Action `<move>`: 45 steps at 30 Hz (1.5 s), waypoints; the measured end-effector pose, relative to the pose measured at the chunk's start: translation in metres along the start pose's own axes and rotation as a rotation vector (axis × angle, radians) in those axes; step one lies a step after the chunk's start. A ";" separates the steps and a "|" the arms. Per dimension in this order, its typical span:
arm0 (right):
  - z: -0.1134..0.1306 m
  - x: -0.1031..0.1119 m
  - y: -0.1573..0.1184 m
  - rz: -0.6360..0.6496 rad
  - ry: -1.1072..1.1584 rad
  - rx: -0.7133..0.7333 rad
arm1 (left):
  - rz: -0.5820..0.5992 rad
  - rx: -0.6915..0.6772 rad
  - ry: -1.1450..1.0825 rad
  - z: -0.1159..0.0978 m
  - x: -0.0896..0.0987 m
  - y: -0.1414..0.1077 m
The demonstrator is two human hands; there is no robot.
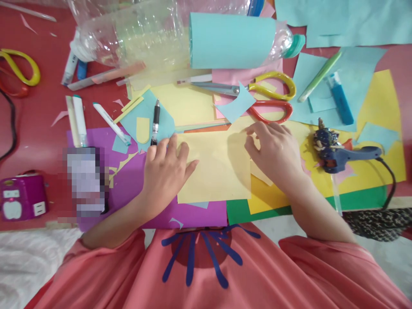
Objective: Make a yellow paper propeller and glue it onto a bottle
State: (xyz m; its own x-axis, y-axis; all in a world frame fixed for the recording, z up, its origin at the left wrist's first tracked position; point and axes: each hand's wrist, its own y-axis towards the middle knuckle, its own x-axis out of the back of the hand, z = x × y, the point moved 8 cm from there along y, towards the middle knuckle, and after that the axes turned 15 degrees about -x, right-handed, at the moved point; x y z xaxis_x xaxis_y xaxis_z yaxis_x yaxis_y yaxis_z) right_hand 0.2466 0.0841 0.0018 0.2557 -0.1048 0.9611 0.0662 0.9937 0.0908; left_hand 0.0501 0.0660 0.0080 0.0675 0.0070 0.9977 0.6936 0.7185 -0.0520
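A pale yellow sheet of paper lies flat in front of me over purple, orange and green sheets. My left hand rests palm down at its left edge, fingers spread and nothing held. Just beyond those fingers lies a black and clear pen. My right hand is above the sheet's upper right corner, fingers loosely curled with a gap between thumb and forefinger; nothing shows in it. Close behind it are scissors with yellow and red handles, a light blue paper scrap lying across them.
A bottle wrapped in light blue paper lies at the back beside clear plastic bottles. A blue glue gun with a cord is at right. Markers, a phone and a purple sharpener-like box are at left.
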 end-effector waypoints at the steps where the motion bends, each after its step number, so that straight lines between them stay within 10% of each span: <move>1: 0.001 -0.002 0.000 0.009 0.006 0.005 | 0.010 0.008 -0.013 0.001 0.000 0.001; 12: 0.012 -0.017 -0.003 0.054 0.018 0.167 | -0.081 0.034 0.004 0.005 -0.016 0.003; 27: 0.031 0.018 -0.017 -0.320 0.286 0.474 | -0.098 -0.041 -0.206 0.006 -0.020 0.010; 36: -0.035 0.035 0.018 -0.401 0.877 0.044 | -0.546 0.309 -1.200 0.044 -0.035 0.005; 45: -0.062 0.013 0.050 -0.008 0.764 -0.268 | -0.801 0.778 -1.534 0.064 -0.060 -0.009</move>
State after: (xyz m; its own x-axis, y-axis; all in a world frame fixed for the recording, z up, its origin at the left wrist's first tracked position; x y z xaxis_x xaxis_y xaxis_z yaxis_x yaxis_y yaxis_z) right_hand 0.3133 0.1301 0.0027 0.8360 -0.2070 0.5083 0.2749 0.9595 -0.0612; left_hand -0.0063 0.1037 -0.0481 -0.9729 -0.2289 -0.0315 -0.2279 0.9732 -0.0300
